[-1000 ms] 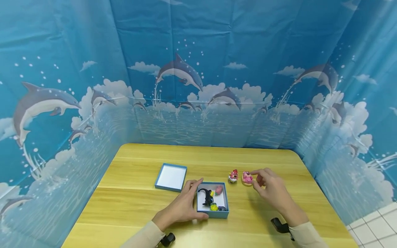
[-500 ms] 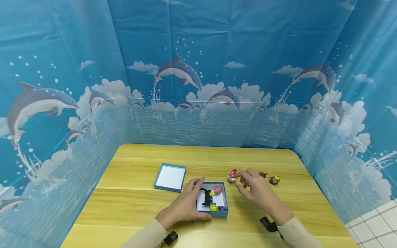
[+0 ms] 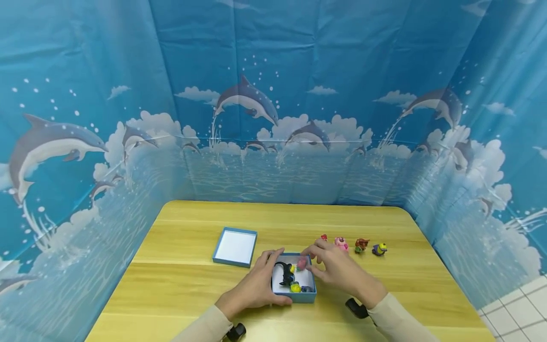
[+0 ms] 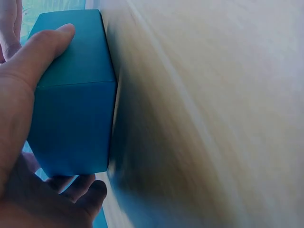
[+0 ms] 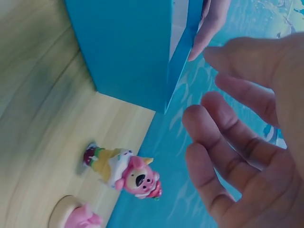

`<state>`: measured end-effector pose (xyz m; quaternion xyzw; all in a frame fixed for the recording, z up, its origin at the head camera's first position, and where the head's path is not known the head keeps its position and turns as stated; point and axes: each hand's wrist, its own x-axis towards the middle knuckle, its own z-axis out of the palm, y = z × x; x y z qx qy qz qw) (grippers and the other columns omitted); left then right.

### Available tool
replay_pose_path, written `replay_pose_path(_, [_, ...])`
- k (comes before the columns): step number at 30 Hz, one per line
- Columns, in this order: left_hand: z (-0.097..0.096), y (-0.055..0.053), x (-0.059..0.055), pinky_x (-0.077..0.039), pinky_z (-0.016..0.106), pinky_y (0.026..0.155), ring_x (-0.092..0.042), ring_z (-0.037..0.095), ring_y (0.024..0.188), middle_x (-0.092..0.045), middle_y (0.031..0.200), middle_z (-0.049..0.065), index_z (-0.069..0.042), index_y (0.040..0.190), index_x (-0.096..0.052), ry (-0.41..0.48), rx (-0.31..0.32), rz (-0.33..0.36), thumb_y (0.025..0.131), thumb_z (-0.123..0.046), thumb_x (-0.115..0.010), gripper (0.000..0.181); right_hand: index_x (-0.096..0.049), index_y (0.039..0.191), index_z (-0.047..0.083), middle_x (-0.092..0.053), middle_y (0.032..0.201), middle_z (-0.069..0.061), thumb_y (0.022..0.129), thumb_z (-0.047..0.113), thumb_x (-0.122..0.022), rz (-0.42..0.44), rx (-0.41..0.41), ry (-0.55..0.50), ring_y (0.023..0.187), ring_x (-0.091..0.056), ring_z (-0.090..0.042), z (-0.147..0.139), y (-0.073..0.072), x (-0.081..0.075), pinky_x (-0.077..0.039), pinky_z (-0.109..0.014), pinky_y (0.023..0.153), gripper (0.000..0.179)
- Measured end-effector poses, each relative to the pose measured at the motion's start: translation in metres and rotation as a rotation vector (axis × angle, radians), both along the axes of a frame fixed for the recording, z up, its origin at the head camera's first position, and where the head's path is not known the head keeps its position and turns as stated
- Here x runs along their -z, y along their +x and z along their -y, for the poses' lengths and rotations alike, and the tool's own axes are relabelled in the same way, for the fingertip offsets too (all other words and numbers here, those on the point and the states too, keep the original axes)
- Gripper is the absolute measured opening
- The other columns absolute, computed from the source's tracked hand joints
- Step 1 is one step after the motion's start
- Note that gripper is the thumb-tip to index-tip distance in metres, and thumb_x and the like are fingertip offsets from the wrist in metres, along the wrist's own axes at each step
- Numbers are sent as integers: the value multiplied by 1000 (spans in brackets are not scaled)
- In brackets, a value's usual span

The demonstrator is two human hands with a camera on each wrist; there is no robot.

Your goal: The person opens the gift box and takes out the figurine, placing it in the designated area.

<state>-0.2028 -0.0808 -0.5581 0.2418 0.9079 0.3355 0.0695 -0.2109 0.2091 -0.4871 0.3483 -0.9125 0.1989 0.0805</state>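
Note:
My left hand (image 3: 252, 287) grips a small blue box (image 3: 295, 298), thumb along its near wall and fingers round the far left corner. In the left wrist view the thumb lies flat on the box (image 4: 76, 128). Inside are a black figurine (image 3: 286, 275) with a curved tail, a pink one (image 3: 301, 263), a yellow one (image 3: 295, 287) and a dark grey one (image 3: 306, 289). My right hand (image 3: 342, 268) hovers at the box's right rim, its fingers loosely bent with nothing between them. Beside the box stands a pink bear figurine (image 5: 137, 178) with a red cap, partly hidden by this hand in the head view.
A blue-rimmed box lid (image 3: 234, 246) lies white side up at the back left. Right of the bear, a pink figurine (image 3: 341, 243), a brown and green one (image 3: 361, 245) and a yellow and purple one (image 3: 379, 249) stand in a row. A dolphin-print curtain (image 3: 265, 175) surrounds the table.
My right hand has moved left from the pink figurine, past the red-capped bear, to the box's right rim, uncovering the figurines at the right. My left hand keeps its grip on the box.

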Motion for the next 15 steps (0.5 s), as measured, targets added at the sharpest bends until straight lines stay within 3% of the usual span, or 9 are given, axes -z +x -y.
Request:
replay_pose_path(6, [2,0,1,-61,53,123,-59,26,147,-44,178,10,-25,187,-24,17,1,15,83,-68,-102,137,-83,136,15,-76,122,-3,104,12,-89,96,-94,34,105,-74,-19,7,-6,-2,-67,-31,90,33])
replay_pose_path(15, [5,-5,4,-60,50,122,-58,25,147,-44,178,7,-25,187,-24,48,19,29,83,-66,-102,137,-81,142,16,-75,132,-3,105,7,-87,167,-229,101,107,-76,-16,20,-15,-4,-67,-27,91,40])
